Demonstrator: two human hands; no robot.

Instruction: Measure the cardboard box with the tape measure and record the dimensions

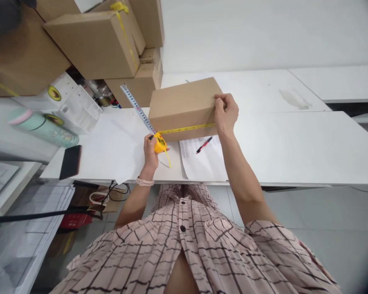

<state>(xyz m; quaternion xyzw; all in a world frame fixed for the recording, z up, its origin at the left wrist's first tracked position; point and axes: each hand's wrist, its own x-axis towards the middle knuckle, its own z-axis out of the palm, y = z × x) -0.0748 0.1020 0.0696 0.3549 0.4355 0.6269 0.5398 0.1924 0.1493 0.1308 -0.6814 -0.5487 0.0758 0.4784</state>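
Observation:
A plain cardboard box (184,102) lies on the white table (294,143) in front of me. My left hand (150,153) is closed around a yellow tape measure (160,143) at the box's near left corner. Its yellow tape (187,129) runs along the box's front face to the right corner. There my right hand (225,113) pinches the tape's end against the box edge. A second white stretch of tape (138,108) sticks up and to the left from the case.
A sheet of paper (202,163) with a red pen (204,145) lies under the box's front edge. A black phone (70,161), a green bottle (43,128), white cartons (76,106) and stacked cardboard boxes (95,41) fill the left side.

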